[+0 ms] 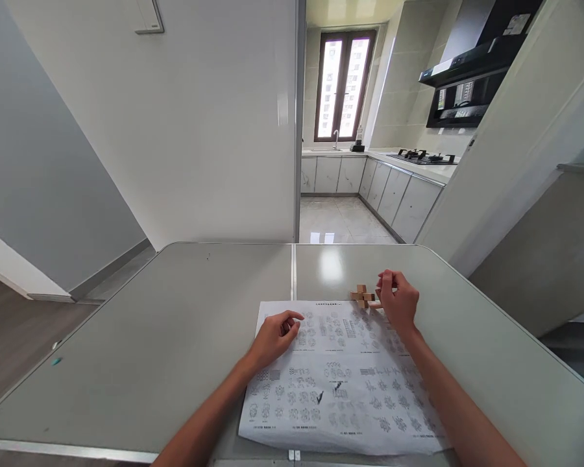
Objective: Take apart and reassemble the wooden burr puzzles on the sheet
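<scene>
A large printed sheet (316, 363) covered with rows of small assembly diagrams lies on the table in front of me. My left hand (275, 336) rests on its upper left part, fingers loosely bent, thumb apart, holding nothing. Close to the sheet's top edge sits a small wooden interlocking puzzle (362, 296), its blocks crossing each other. Just right of it is my right hand (398, 299), raised a little, with the fingers curled in and the fingertips together. Whatever may be in those fingers is hidden. A light wooden piece (376, 305) shows between the puzzle and this hand.
The grey table (141, 337) has a seam down its middle and a pale metal rim. A small teal object (56, 361) lies near its left edge. Beyond the far edge are a white wall (214, 130) and a kitchen with cabinets (392, 191).
</scene>
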The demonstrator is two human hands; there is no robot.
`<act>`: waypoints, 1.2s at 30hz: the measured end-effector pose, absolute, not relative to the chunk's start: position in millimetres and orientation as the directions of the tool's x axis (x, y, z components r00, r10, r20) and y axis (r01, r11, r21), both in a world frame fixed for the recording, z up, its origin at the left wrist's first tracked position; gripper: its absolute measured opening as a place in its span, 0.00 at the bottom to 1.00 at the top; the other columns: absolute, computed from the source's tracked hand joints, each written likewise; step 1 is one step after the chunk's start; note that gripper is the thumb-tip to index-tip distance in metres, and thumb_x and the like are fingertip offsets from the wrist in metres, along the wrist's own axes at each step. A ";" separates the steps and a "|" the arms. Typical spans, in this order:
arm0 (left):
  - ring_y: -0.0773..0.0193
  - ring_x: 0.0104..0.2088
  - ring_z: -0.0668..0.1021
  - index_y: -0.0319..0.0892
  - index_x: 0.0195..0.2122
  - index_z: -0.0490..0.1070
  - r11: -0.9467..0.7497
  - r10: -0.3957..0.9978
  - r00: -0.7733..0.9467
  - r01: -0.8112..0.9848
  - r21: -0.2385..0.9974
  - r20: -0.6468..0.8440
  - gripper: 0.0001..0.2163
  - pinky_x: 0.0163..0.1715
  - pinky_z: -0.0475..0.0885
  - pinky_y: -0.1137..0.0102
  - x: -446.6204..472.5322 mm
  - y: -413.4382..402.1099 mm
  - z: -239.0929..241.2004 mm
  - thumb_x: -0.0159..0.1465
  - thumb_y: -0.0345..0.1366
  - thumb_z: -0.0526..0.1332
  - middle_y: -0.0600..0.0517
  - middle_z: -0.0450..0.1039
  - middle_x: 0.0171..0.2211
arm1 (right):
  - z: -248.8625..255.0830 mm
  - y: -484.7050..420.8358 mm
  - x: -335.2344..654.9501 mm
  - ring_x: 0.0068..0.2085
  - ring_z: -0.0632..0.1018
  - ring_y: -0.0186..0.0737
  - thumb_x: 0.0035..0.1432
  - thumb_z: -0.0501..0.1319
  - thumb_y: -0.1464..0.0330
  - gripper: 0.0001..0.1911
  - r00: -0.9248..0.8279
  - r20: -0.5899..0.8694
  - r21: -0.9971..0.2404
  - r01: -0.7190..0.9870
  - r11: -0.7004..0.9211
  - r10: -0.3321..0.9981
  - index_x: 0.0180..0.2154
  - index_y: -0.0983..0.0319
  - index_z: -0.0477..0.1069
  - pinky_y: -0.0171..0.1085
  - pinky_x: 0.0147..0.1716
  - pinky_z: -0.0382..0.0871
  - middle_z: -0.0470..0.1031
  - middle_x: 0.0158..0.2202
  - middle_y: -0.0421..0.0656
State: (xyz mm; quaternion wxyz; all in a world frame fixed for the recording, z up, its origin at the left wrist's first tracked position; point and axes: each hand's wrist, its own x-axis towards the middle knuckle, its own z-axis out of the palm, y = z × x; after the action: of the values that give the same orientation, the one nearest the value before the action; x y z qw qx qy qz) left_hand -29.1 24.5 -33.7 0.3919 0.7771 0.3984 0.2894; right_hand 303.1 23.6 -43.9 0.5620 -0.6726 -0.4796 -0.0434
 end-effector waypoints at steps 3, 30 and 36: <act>0.67 0.26 0.67 0.42 0.46 0.78 -0.378 0.849 0.509 0.395 0.837 0.143 0.15 0.29 0.64 0.72 -29.7 24.5 -34.5 0.70 0.46 0.57 0.55 0.70 0.28 | -44.6 24.0 306.6 0.25 0.78 0.40 0.71 0.47 0.51 0.26 0.553 0.588 -0.713 0.699 0.055 0.590 0.34 0.61 0.73 0.37 0.33 0.65 0.80 0.27 0.43; 0.66 0.27 0.69 0.42 0.43 0.78 -0.399 0.855 0.490 0.409 0.821 0.171 0.16 0.29 0.65 0.72 -28.7 21.3 -30.2 0.71 0.47 0.56 0.53 0.71 0.27 | -24.4 24.7 293.3 0.14 0.59 0.33 0.56 0.63 0.48 0.23 0.504 0.041 -0.997 -0.040 0.070 0.863 0.22 0.57 0.63 0.35 0.14 0.58 0.56 0.14 0.31; 0.64 0.31 0.73 0.42 0.42 0.75 -0.524 0.754 0.606 0.321 0.789 0.254 0.20 0.32 0.69 0.70 -27.9 8.2 -21.9 0.72 0.53 0.52 0.49 0.75 0.36 | -13.8 1.9 178.8 0.16 0.59 0.34 0.64 0.57 0.49 0.26 0.326 0.187 -0.980 0.122 0.154 0.927 0.20 0.57 0.61 0.35 0.16 0.54 0.54 0.14 0.33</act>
State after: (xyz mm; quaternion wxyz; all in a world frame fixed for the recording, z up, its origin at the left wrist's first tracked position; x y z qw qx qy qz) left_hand -27.9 8.2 -21.9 0.3612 0.8201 0.3276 0.2994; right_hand 178.8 1.9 -13.8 0.5954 -0.5556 -0.4719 0.3378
